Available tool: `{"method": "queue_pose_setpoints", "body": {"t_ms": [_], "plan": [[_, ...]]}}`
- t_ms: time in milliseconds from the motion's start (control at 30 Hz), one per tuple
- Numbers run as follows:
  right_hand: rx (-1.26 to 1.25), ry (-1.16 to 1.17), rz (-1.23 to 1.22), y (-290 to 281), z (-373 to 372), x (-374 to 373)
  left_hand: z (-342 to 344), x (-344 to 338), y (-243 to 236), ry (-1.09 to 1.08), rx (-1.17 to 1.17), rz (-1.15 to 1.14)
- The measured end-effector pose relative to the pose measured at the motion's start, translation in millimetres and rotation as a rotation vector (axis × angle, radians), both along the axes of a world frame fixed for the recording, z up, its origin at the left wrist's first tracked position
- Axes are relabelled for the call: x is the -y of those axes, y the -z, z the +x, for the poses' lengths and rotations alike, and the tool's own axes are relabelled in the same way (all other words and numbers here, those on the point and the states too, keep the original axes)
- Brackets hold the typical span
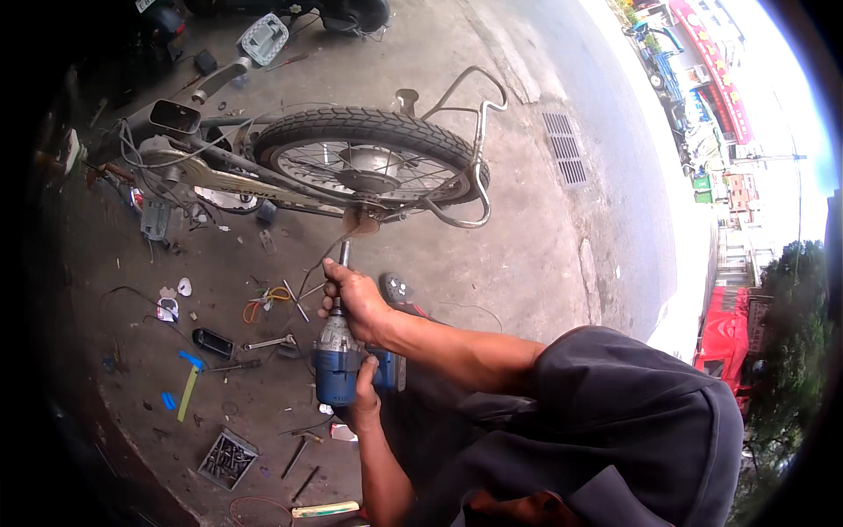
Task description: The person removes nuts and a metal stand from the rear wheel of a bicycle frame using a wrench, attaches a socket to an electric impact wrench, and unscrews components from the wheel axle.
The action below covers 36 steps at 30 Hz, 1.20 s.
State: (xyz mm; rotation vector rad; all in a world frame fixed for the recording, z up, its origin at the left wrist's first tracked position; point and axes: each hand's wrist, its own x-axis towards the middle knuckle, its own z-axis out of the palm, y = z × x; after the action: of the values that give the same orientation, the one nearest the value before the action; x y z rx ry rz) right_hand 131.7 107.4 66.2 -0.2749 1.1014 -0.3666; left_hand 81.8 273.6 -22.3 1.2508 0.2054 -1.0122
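My right hand is closed around the metal socket extension on the front of a blue and grey cordless impact driver. My left hand grips the driver's handle below it, partly hidden by the tool. The extension points up toward the hub area of a bicycle lying on its side, at a rusty round part. Whether the socket touches it, I cannot tell. The bicycle's tyre is uppermost, with a bent tubular rack around its right end and a frame with loose cables to the left.
Several tools lie on the concrete floor, including a wrench, orange-handled pliers and a hammer, near a bin of small metal parts. A drain grate borders the road at right. Another vehicle stands behind the bicycle.
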Motion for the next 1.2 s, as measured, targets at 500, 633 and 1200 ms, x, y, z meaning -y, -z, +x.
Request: {"method": "queue_pose_setpoints", "body": {"t_ms": [500,633,1200], "plan": [[-0.091,-0.193,-0.190,108,-33,77,-47,101,89,-0.138,-0.473,-0.301],[-0.095,-0.285,-0.316,107,-36,77,-40,100,83,-0.126,-0.533,-0.355],[-0.095,-0.388,-0.313,102,-50,86,-31,109,40,-0.160,-0.680,-0.475]]}}
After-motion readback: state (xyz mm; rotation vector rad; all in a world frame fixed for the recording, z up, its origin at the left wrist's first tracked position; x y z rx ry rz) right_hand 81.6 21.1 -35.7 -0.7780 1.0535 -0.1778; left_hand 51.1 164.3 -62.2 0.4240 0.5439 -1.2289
